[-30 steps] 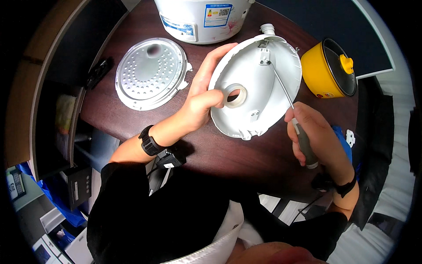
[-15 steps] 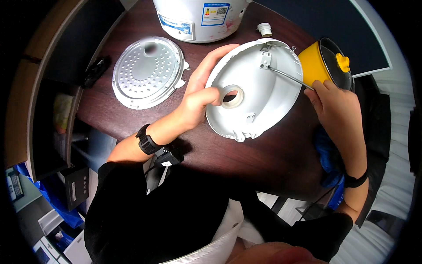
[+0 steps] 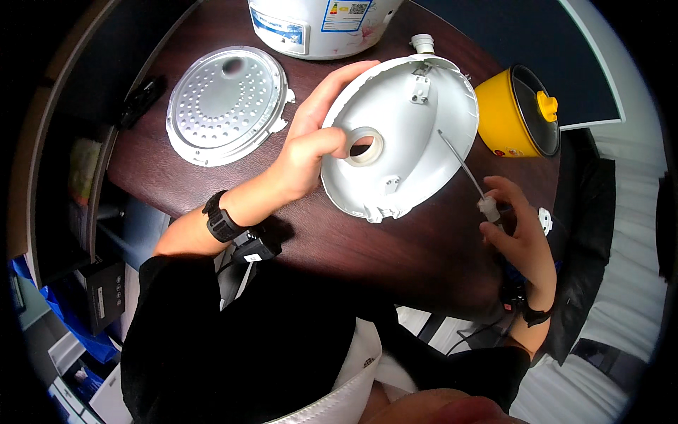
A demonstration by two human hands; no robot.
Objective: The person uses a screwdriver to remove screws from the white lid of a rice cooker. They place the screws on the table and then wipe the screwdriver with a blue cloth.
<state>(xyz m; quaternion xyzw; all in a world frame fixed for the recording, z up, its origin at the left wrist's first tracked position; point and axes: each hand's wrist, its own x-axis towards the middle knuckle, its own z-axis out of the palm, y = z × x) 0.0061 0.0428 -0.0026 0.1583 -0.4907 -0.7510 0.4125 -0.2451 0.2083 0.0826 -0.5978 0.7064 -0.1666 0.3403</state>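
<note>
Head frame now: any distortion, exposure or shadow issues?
Head view: fisheye bows the left-hand shelf, and corners go black; head view: the white cover is brightly lit, yet its brackets stay readable; head view: the black left sleeve loses detail; head view: the screwdriver shaft stands out clearly.

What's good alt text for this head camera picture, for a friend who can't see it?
A white hollow oval shell is held in a person's left-hand grip, while the right-hand grip holds a screwdriver pointing toward its inside. On the dark table are a dotted silver disc, a white appliance and a yellow pot.
</note>
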